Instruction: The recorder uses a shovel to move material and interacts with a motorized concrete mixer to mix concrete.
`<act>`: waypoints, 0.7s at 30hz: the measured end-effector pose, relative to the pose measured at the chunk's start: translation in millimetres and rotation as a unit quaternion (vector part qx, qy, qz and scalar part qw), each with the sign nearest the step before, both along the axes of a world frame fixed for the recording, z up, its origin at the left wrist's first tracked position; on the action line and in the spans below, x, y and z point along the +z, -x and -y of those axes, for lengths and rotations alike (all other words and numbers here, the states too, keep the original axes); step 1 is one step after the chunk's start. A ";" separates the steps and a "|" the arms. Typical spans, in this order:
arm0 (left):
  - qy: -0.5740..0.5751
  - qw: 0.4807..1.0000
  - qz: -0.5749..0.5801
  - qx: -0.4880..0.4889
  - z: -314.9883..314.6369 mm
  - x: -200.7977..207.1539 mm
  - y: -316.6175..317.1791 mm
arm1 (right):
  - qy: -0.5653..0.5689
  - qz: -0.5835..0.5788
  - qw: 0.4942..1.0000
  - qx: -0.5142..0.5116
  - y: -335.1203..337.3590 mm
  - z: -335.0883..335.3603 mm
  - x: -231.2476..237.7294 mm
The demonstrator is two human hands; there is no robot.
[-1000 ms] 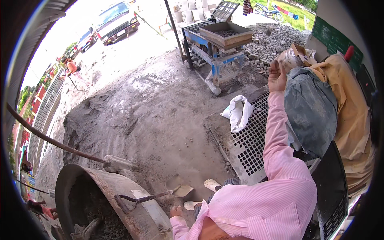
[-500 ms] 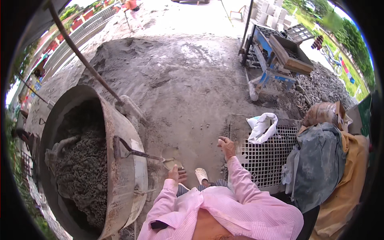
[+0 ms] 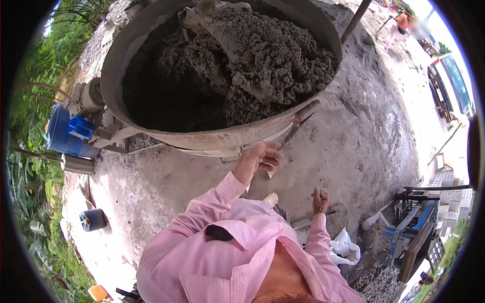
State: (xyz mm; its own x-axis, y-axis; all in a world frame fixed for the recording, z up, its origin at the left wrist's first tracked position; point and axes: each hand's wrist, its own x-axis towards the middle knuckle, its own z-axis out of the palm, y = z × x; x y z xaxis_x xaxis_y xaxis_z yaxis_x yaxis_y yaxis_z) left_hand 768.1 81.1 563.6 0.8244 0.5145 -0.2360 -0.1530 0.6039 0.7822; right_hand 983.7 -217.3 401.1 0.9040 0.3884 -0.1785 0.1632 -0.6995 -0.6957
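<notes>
A tub point(image 3: 214, 136) runs past the upper edge, much of its floor buried under grey mix point(image 3: 278, 55). The left hand point(image 3: 258, 159) masks part of a shovel point(image 3: 293, 132); whether its fingers touch the tub cannot be told. The right hand's point(image 3: 321, 200) palm is hidden (its fingers curl). A sleeve point(image 3: 317, 236) covers part of a sack point(image 3: 346, 248), the dark lens border clips a van point(image 3: 452, 76), and a distant worker's point(image 3: 402, 21) hands are too small to read.
</notes>
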 end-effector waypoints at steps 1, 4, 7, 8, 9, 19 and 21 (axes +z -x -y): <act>-0.070 0.994 0.006 0.085 -21.0 18.2 26.6 | 0.003 0.025 1.000 0.006 -9.2 -4.5 1.8; -0.267 0.911 -0.049 0.311 -80.0 66.5 97.0 | -0.025 0.035 0.999 -0.031 -31.9 -45.7 22.5; -0.360 0.789 -0.149 0.475 -135.4 63.3 158.3 | -0.124 0.076 0.989 0.003 -30.4 -128.5 81.4; -0.368 0.766 -0.167 0.500 -150.0 63.1 172.9 | -0.158 0.095 0.983 0.016 -23.4 -161.5 105.8; -0.376 0.745 -0.180 0.521 -163.0 60.2 182.2 | -0.188 0.178 0.965 0.051 -20.6 -187.4 123.4; -0.507 0.563 -0.264 0.596 -216.2 8.6 191.8 | -0.229 0.450 0.824 0.257 54.8 -350.2 191.8; -0.510 0.544 -0.282 0.603 -212.9 8.7 193.6 | -0.231 0.402 0.852 0.245 57.6 -353.7 185.6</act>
